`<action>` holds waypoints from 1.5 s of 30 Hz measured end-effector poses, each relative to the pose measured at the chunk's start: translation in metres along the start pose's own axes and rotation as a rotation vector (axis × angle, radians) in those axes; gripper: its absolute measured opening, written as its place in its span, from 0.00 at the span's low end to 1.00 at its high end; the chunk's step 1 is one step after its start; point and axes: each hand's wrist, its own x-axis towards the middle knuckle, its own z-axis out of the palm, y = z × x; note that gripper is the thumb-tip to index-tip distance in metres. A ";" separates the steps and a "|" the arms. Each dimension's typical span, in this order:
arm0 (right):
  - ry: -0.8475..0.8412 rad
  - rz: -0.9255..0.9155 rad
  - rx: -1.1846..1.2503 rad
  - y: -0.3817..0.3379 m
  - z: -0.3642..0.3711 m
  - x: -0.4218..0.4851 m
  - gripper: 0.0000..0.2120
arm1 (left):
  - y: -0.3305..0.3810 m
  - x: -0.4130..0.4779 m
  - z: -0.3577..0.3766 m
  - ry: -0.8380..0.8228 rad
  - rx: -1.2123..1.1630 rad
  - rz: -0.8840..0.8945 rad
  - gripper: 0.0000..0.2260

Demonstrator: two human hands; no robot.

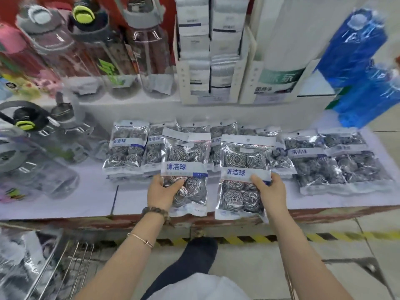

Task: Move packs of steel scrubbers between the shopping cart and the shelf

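Note:
My left hand (161,192) grips a clear pack of steel scrubbers (187,161) with a blue label, held upright over the front of the low shelf (65,204). My right hand (271,191) grips a second pack (242,161) the same way, just to the right. Behind them several more scrubber packs lie flat on the shelf in a row, from a left pile (127,148) to a right pile (329,161). The wire shopping cart (65,263) is at the bottom left with shiny packs (19,260) inside.
Water bottles (71,46) crowd the upper shelf and the left of the low shelf. White boxed goods (207,50) and blue wrapped packs (359,68) stand behind and to the right. Yellow-black hazard tape (281,238) marks the floor under the shelf edge.

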 end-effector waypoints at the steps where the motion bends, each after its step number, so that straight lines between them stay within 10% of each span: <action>1: -0.006 0.006 -0.009 -0.003 0.004 0.012 0.12 | 0.006 0.011 0.005 -0.005 -0.019 -0.018 0.19; 6: -0.016 0.066 -0.026 -0.020 0.032 0.074 0.18 | 0.033 0.070 0.028 -0.002 0.005 -0.105 0.31; 24: -0.123 0.167 -0.183 -0.023 0.072 0.182 0.15 | 0.056 0.143 0.083 0.053 0.033 -0.275 0.20; 32: -0.183 0.172 -0.218 -0.017 0.080 0.197 0.17 | 0.049 0.153 0.094 0.070 0.177 -0.238 0.16; 41: -0.139 0.105 -0.433 -0.010 0.086 0.199 0.25 | 0.045 0.153 0.101 0.049 0.442 -0.067 0.36; 45: -0.127 -0.176 -0.700 -0.011 0.082 0.195 0.33 | 0.045 0.148 0.098 -0.012 0.686 0.160 0.33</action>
